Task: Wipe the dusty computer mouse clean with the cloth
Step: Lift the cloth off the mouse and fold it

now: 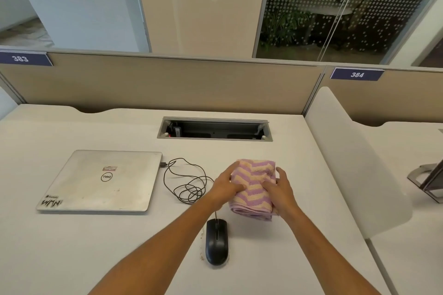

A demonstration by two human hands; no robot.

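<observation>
Two hands, left hand (226, 185) and right hand (280, 189), apparently grip one cloth (254, 187) beyond one mouse (216, 242)

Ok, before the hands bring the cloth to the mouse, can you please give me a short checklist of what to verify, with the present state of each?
1. Both hands on the cloth: ok. The left hand and the right hand rest on the folded pink and cream zigzag cloth.
2. Cloth firmly gripped: cannot tell; the fingers lie on top.
3. Black wired computer mouse reachable: ok, it lies uncovered, nearer than the cloth.
4. Mouse cable free: not ok, it lies in loose tangled loops beside the left hand.
5. Closed silver laptop out of the way: ok, far left.
</observation>
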